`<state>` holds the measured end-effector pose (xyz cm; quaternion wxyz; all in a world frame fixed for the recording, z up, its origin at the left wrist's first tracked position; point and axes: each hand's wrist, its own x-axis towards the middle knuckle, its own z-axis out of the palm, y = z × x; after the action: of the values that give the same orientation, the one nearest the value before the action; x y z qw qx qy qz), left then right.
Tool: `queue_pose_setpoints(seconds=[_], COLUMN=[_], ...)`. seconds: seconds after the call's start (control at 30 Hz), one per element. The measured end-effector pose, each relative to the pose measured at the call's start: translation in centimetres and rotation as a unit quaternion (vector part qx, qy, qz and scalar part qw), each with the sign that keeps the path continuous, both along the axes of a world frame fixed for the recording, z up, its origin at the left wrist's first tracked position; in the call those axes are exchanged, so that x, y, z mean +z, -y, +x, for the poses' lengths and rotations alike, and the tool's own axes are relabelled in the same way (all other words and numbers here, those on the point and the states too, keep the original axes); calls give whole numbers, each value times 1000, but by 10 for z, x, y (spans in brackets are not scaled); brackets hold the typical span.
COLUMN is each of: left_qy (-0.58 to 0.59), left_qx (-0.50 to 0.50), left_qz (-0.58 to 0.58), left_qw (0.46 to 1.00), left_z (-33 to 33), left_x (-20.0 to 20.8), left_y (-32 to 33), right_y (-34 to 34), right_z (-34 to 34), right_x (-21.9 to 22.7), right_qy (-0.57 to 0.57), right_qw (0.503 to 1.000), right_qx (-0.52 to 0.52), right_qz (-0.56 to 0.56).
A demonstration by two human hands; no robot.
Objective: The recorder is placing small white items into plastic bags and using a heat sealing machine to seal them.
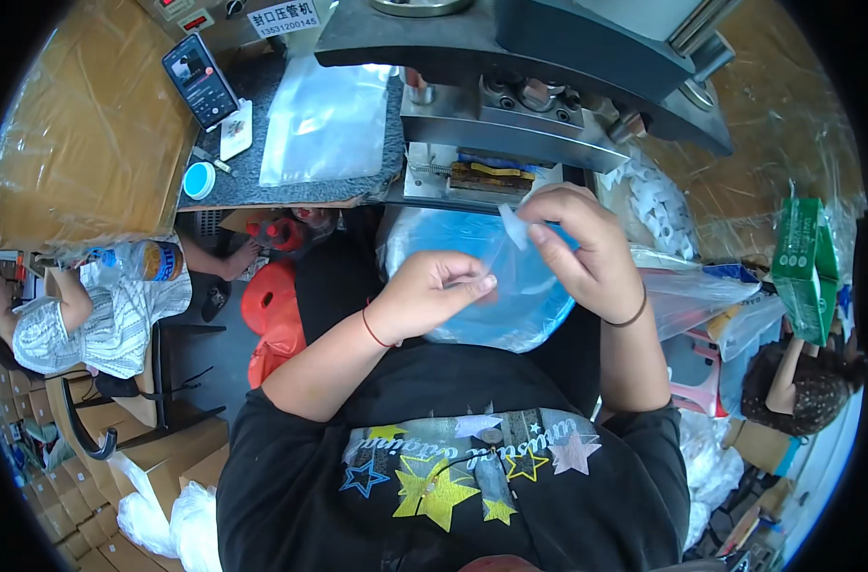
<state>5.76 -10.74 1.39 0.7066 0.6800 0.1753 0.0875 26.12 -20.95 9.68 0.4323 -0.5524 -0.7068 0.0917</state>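
My right hand [579, 250] pinches a small translucent white plastic piece [515, 229] between thumb and forefinger, just below the machine's front edge. To its left, my left hand [440, 294] is closed, thumb against the fingers, on what looks like a thin clear plastic film [499, 262]. The film seems to reach up towards the white piece; whether they are joined I cannot tell. Under both hands, in my lap, sits a blue round tub [539, 319] lined with clear plastic. Above them is a metal press machine [520, 133] with a brownish block [491, 178] in its opening.
Clear plastic bags [324, 124] lie stacked on the grey mat, beside a propped phone [199, 81] and a small round blue-lidded pot [198, 180]. Right of the press, many white plastic pieces [648, 205] lie heaped. A green box [804, 272] stands farther right. Other people sit on both sides.
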Motion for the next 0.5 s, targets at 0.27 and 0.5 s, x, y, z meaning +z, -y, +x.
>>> queue_pose_setpoints(seconds=[0.27,0.5], left_qy=[33,-36], left_qx=[-138,-78], left_qz=[-273,-321], left_qw=[951,943], left_z=[9,13], left_x=[-3,-17], left_y=[18,2], right_y=[22,63], right_z=[27,104], right_x=[13,-34], right_qy=[62,270], right_qw=[980,877], right_qx=[37,-336], right_qz=[-186,-211])
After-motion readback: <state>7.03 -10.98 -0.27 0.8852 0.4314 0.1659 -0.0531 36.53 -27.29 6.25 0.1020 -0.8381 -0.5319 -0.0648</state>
